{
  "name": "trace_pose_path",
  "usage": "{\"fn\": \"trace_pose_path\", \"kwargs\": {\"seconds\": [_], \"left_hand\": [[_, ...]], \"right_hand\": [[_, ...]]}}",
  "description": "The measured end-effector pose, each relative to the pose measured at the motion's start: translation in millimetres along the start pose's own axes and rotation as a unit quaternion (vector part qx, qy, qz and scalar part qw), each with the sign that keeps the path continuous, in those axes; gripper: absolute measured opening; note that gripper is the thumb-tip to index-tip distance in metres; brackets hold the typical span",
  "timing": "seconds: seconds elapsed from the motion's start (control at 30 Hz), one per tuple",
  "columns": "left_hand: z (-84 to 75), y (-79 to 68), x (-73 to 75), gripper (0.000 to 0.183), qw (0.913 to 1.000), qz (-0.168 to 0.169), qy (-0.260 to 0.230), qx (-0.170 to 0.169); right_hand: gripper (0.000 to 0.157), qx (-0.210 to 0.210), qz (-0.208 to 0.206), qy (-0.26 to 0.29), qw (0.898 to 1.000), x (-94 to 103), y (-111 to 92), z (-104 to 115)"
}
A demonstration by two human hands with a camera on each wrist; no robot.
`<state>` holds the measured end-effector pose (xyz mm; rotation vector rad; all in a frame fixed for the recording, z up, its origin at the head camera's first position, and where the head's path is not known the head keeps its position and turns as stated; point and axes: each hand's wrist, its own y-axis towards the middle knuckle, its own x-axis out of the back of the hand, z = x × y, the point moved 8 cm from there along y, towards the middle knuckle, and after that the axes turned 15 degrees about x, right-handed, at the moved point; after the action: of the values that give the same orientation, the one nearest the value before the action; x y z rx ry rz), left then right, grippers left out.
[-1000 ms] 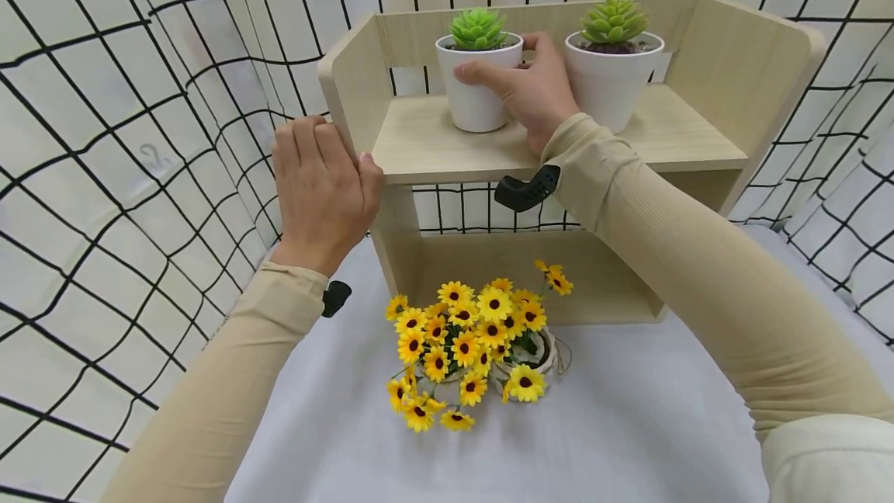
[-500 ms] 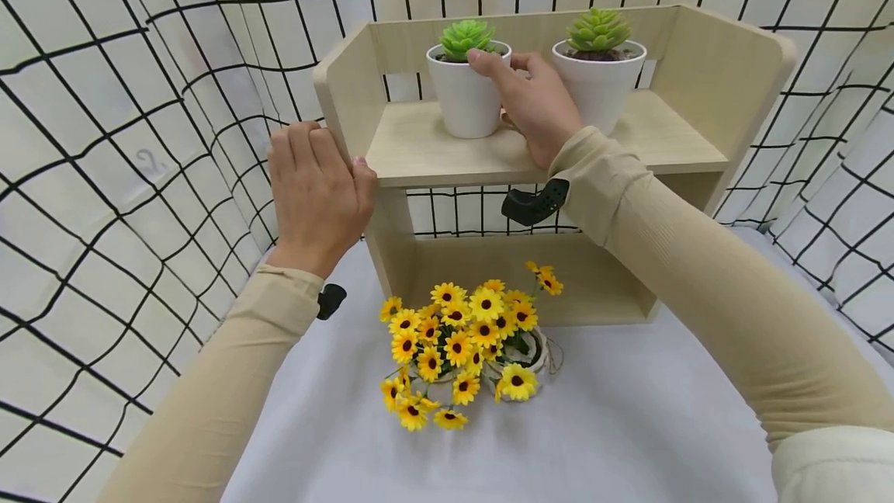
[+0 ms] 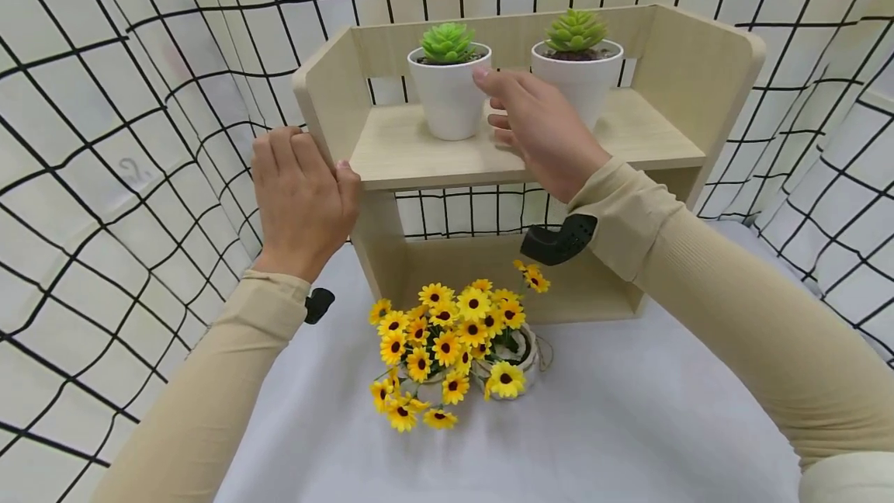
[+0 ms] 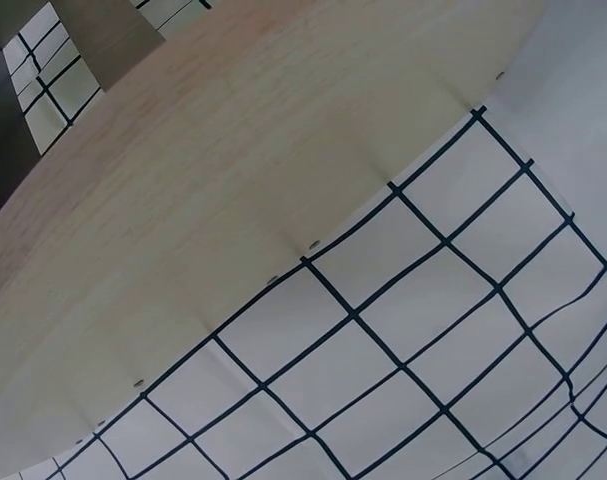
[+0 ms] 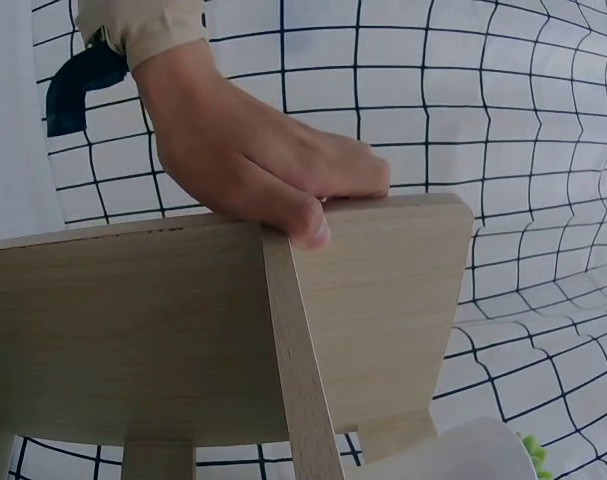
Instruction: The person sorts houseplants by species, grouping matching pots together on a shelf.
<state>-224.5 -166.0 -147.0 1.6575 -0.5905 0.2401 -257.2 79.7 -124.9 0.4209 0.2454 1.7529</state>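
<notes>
My left hand point(image 3: 300, 196) grips the upper left side panel of a pale wooden shelf point(image 3: 520, 169), thumb at the front edge and fingers on its outer side. The right wrist view shows this left hand point(image 5: 248, 155) on the panel. On the top board stand two white pots with green succulents: the left pot point(image 3: 450, 103) and the right pot point(image 3: 569, 72). My right hand point(image 3: 548, 126) is between them with loosely bent fingers, holding nothing. Its thumb tip is at the left pot's right side; whether it touches is unclear. It partly hides the right pot.
Below, in front of the shelf, yellow artificial flowers point(image 3: 447, 344) in small wrapped pots point(image 3: 531, 355) stand on a white cloth point(image 3: 594, 410). Black wire grid point(image 3: 174, 177) encloses the left, back and right sides. A wood panel point(image 4: 233, 180) fills much of the left wrist view.
My right hand has let go of the left pot and drawn back to the right, its fingers loosening. The left hand keeps its grip on the panel. The whole head view has shifted slightly.
</notes>
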Motion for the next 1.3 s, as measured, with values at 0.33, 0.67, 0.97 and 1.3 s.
{"fn": "trace_pose_path", "kwargs": {"seconds": [0.33,0.67,0.97,1.3], "left_hand": [[4.7,1.7,1.0,0.042,0.9999,-0.012,-0.001,-0.003],[9.3,2.1,-1.8,0.045,0.9999,-0.004,0.009,-0.007],[13.7,2.1,-1.6,0.046,0.9992,-0.029,-0.025,0.009],[5.7,8.3,-2.6,0.051,0.9983,-0.039,-0.041,0.011]], "right_hand": [[0.064,0.083,0.057,-0.023,0.995,7.2,-51.9,-0.5],[0.043,0.140,0.003,-0.029,0.990,31.7,-100.1,-16.9],[0.043,0.211,0.038,-0.040,0.976,35.7,-137.5,-64.9],[0.039,0.188,0.034,-0.062,0.980,41.4,-168.8,-125.1]]}}
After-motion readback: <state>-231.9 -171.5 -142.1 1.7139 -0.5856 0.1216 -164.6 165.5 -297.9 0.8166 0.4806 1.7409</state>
